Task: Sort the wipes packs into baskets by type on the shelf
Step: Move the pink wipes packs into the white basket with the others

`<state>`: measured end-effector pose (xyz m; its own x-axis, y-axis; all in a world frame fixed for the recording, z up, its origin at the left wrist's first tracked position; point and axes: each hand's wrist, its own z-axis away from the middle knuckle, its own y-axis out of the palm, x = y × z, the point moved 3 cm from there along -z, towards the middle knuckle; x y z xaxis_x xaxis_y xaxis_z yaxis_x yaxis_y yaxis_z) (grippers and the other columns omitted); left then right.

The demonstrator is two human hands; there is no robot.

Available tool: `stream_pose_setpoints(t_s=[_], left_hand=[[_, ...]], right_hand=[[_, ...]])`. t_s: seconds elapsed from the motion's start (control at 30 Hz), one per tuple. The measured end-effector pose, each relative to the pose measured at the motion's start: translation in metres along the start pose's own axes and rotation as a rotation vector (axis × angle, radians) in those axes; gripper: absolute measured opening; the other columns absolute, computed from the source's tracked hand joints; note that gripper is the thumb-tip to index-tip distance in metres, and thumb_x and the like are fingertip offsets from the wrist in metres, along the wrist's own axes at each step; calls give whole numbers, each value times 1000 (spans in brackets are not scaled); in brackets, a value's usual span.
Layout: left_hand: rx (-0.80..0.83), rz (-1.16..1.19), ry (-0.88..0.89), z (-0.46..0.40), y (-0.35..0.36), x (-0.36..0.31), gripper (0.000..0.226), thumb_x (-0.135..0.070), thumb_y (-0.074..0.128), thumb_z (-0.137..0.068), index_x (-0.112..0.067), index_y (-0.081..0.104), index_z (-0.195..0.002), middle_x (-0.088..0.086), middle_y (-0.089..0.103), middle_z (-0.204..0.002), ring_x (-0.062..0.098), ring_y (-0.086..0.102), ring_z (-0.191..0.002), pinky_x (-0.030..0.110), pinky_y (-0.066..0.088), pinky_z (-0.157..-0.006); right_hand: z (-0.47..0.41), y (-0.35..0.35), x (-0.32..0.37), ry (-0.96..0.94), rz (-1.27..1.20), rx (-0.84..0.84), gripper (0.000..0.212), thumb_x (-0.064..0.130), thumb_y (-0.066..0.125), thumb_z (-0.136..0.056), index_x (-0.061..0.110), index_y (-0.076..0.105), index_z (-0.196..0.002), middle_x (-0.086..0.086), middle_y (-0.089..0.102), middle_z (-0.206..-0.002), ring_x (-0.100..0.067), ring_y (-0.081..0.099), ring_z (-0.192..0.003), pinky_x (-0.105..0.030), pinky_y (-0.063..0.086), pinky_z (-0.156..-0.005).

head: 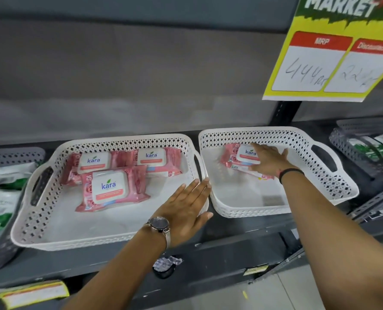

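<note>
Two white perforated baskets stand side by side on a dark shelf. The left basket (36, 198) holds three pink Kara wipes packs: one in front (112, 191), one at the back left (90, 164), one at the back right (157, 162). The right basket (333, 175) holds pink Kara packs (235, 157) stacked at its back left. My right hand (268, 161) lies flat on that stack, fingers spread. My left hand (186, 209), with a wristwatch, hovers flat over the left basket's right rim, holding nothing.
Grey baskets with green and white packs sit at the far left (2, 189) and far right (369, 146). A yellow price sign (333, 59) hangs at the upper right. A crumpled wrapper (166, 262) lies on the shelf's front edge.
</note>
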<state>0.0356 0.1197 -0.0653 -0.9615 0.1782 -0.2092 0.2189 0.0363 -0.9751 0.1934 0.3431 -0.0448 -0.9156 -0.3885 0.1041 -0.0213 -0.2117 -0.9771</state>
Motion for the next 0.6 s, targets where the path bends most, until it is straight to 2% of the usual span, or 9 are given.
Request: stream_pose_setpoints(t_s=[0.1, 0.23, 0.33, 0.4, 0.5, 0.53, 0.6], left_hand=[[2, 37, -1, 2, -4, 1, 59, -41, 23, -96, -19, -9, -142, -12, -23, -139, 4, -18, -133, 23, -18, -107], [-27, 108, -28, 14, -20, 15, 61, -43, 23, -96, -18, -9, -141, -12, -22, -140, 3, -23, -129, 11, -30, -97], [-52, 60, -131, 41, -35, 49, 63, -52, 8, -90, -19, -12, -140, -8, -22, -141, 7, -20, -133, 23, -19, -108], [-75, 33, -224, 66, -46, 79, 68, -60, -7, -83, -19, -16, -136, -6, -22, -140, 9, -19, -134, 26, -14, -109], [-63, -18, -339, 100, -56, 118, 106, -77, -28, -56, -15, -11, -140, -4, -22, -137, 9, -20, -130, 27, -12, -108], [-44, -45, -366, 108, -56, 126, 111, -78, -31, -51, -14, -11, -140, -3, -23, -138, 9, -21, -130, 28, -13, -108], [-21, -80, -410, 122, -53, 141, 101, -76, -24, -61, -14, -12, -140, -2, -23, -143, 10, -21, -132, 28, -14, -108]], right_hand=[[16, -15, 12, 21, -23, -178, 69, 29, 61, -83, 17, 23, -140, -15, 34, -144, -37, 25, -133, -61, 13, -111], [47, -47, 47, -84, -141, -471, 68, 26, 63, -81, 16, 27, -139, -17, 37, -141, -39, 30, -128, -57, 22, -108], [70, -59, 96, -251, -164, -565, 71, 27, 67, -78, 15, 31, -138, -16, 41, -140, -38, 34, -126, -54, 25, -108], [84, -56, 135, -371, -154, -578, 72, 27, 70, -75, 14, 34, -137, -16, 44, -138, -37, 38, -125, -53, 28, -106], [95, -33, 182, -471, -161, -493, 72, 26, 69, -76, 14, 33, -137, -13, 42, -140, -33, 38, -127, -52, 27, -108], [96, -23, 192, -476, -152, -449, 72, 26, 68, -77, 15, 31, -138, -11, 40, -142, -31, 35, -129, -51, 25, -110], [96, -1, 208, -473, -104, -365, 73, 28, 66, -78, 18, 28, -139, -7, 35, -146, -28, 31, -132, -49, 22, -113]])
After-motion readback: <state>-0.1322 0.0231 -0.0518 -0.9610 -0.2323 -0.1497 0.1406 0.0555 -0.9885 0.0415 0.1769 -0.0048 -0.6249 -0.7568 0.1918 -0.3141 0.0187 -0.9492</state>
